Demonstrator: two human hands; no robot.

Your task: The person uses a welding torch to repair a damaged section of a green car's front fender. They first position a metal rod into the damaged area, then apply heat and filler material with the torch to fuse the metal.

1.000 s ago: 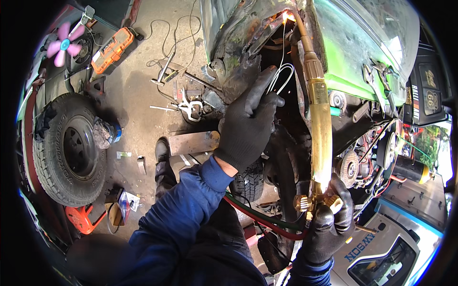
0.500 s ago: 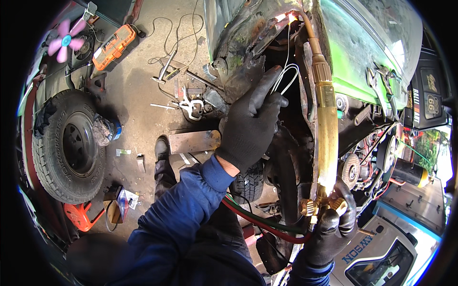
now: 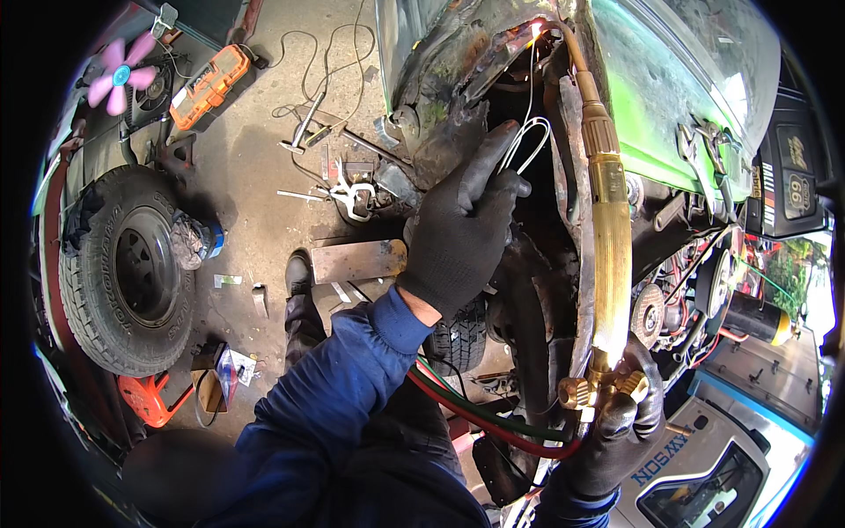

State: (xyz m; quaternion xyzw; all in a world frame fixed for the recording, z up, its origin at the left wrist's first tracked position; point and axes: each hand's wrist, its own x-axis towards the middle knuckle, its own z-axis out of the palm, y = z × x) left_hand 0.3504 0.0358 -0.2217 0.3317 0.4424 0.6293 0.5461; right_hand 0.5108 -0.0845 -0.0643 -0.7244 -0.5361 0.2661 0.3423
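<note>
My left hand point(image 3: 462, 220), in a black glove, pinches a looped length of thin, pale filler wire point(image 3: 532, 145). The wire's upper end reaches a small glowing spot point(image 3: 536, 32) on the rusty car body panel point(image 3: 493, 66). Around the valve end of a brass gas welding torch point(image 3: 612, 273) my gloved right hand point(image 3: 627, 422) is closed, by its two knurled knobs. The torch stands lengthwise, its bent copper-coloured tip close to the glowing spot. Red and green hoses point(image 3: 493, 427) run from its lower end to the left.
A green car panel point(image 3: 656, 132) lies right of the torch, with wrenches point(image 3: 700, 167) on it. On the floor at left are a tyre point(image 3: 132, 268), an orange case point(image 3: 209, 88), a hammer point(image 3: 308, 123), cables and scrap. An exposed engine point(image 3: 678, 308) sits at right.
The torch handle and my right hand have shifted slightly right. The glow at the tip has become smaller. My left hand stays nearly where it was.
</note>
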